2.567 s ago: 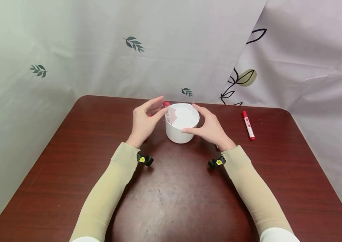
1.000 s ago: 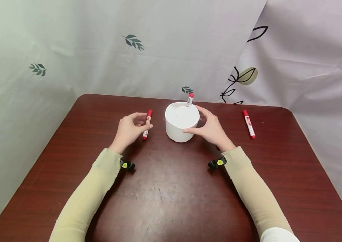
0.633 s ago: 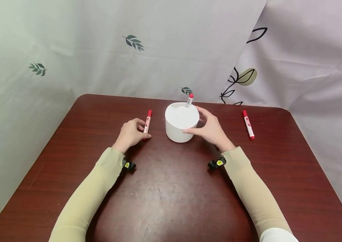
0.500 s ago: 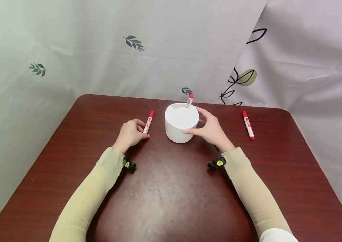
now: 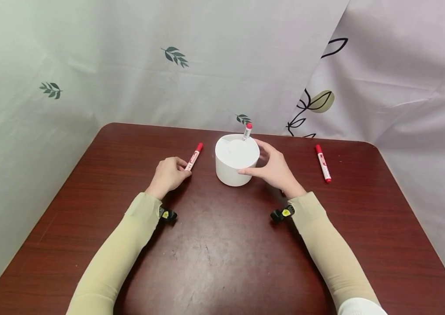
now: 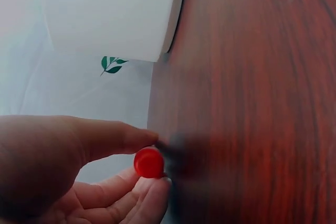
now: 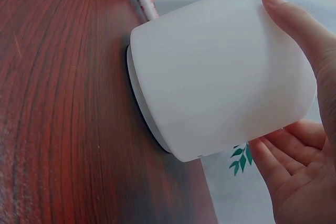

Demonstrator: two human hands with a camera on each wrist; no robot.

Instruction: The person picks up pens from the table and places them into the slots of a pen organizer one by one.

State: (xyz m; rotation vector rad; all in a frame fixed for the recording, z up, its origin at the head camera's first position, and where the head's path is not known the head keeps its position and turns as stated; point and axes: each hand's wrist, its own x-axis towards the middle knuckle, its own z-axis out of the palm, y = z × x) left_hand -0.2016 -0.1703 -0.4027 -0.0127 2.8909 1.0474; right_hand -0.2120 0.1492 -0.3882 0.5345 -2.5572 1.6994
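Observation:
My left hand [image 5: 169, 176] pinches the lower end of a red-capped white marker [image 5: 194, 158] just above or on the table, left of the container. In the left wrist view, the marker's round red end [image 6: 149, 162] shows between thumb and fingers. My right hand [image 5: 273, 167] grips the side of a white round container [image 5: 230, 173], thumb in front and fingers behind. In the right wrist view the container [image 7: 220, 77] fills the space between thumb and fingers. Another marker [image 5: 247, 132] leans inside the container, its red end above the rim.
A further red and white marker [image 5: 323, 163] lies at the right of the dark wooden table [image 5: 214, 262]. A small red tip [image 5: 283, 192] shows beside my right wrist, the rest hidden. A pale curtain [image 5: 127, 78] with leaf prints hangs behind the table.
My left hand has let go of one marker in the container, moved left and taken hold of another, whose far end has swung right. My right hand has stayed on the container.

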